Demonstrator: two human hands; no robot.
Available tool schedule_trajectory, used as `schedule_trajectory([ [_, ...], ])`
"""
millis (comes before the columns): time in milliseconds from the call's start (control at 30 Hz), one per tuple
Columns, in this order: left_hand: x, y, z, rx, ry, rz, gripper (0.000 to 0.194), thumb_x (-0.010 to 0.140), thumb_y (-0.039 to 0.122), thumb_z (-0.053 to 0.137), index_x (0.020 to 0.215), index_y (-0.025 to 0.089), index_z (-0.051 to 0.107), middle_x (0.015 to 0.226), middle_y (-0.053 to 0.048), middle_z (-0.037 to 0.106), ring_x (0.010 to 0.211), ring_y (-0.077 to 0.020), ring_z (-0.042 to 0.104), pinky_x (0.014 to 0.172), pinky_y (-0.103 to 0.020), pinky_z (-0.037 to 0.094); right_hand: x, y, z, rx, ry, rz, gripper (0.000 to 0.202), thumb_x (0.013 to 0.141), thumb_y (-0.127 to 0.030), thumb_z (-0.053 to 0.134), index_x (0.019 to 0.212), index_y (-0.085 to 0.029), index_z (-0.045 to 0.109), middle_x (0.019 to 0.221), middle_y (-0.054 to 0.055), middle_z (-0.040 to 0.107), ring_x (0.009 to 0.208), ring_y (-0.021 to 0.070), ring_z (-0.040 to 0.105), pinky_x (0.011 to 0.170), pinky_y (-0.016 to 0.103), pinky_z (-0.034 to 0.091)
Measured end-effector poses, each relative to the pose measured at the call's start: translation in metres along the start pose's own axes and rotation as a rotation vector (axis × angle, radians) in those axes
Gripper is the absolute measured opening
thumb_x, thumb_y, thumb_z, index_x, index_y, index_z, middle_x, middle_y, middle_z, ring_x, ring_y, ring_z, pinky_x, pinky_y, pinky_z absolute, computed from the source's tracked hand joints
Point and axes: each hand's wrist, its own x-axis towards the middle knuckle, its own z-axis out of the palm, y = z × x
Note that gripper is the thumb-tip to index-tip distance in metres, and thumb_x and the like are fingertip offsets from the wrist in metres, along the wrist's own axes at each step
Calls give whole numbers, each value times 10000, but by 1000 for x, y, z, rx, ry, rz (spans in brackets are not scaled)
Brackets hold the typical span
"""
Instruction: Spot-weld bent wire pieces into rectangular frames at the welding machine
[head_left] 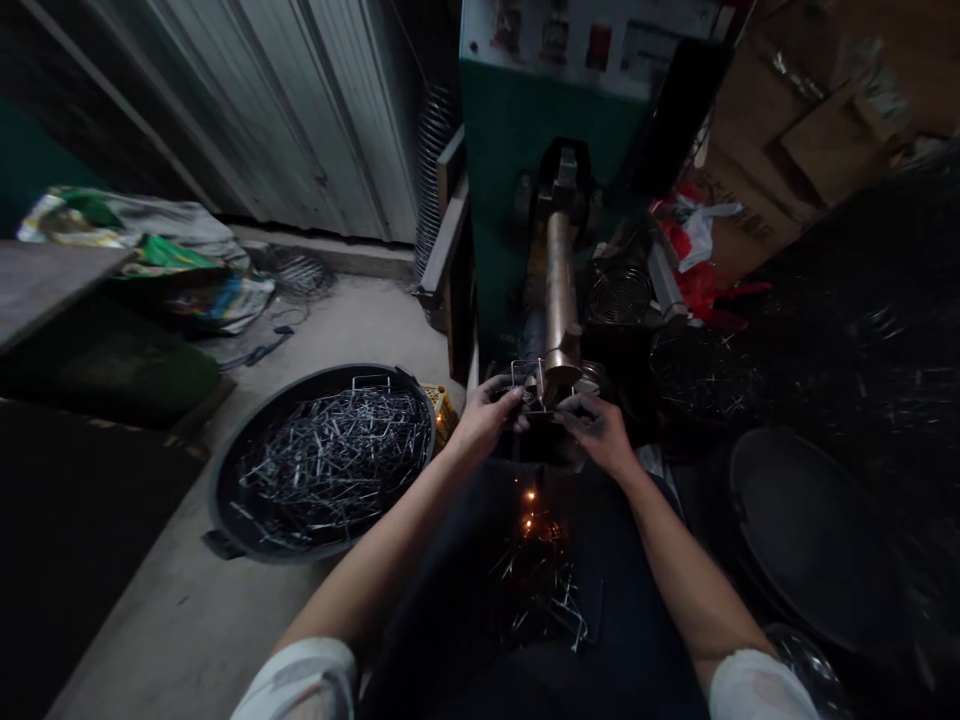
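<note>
Both hands (487,415) (600,430), bent wire (541,411) between

The control panel (622,50) is cut off above, its markings blurred; fingers (510,399) partly hide the wire frame (527,362).

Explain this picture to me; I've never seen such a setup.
No robot here: a person works bare-handed, filmed by a head-worn camera looking forward and down. In front stands a green metal machine with a thick copper-coloured cylindrical arm. At its lower end, the left hand holds a thin bent metal wire piece; the right hand is close by, its grip unclear. Small orange sparks glow near the dark-clothed lap, where more bent wires lie. Leftward, a round black tub holds a tangled heap of wires.
</note>
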Motion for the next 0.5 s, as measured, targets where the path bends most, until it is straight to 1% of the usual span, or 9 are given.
schedule_trajectory([
  [67,5,0,-1,-5,-4,17,530,710,388,844,1100,109,620,654,-8,650,454,-105,592,429,-192,473,4,1,1,16,6,18,116,888,-318,694,890,-205,719,864,36,711,825,205,653,773,310,499],
  [200,11,-1,-3,-13,-16,36,526,707,393,846,1090,106,627,679,-17,664,446,-98,586,426,-195,481,8,3,3,13,37,-1,120,895,-312,687,865,-202,726,826,29,699,811,196,637,783,309,485],
  [333,14,1,-5,-7,2,7,477,708,387,842,1037,120,624,649,-4,647,435,-99,577,414,-197,462,10,4,5,9,34,8,156,891,-345,689,859,-198,730,843,43,708,801,201,645,749,312,510],
  [433,13,3,-1,-13,13,-9,436,712,344,830,1019,125,613,646,-3,643,431,-94,568,408,-192,441,10,2,5,66,23,53,204,891,-396,693,876,-195,730,847,48,709,785,197,651,718,306,531],
  [500,9,5,1,-16,18,12,421,719,319,816,1028,124,607,643,-3,643,429,-99,568,408,-196,440,6,1,1,153,21,91,230,874,-420,719,931,-197,728,901,50,713,835,200,662,751,309,545],
])
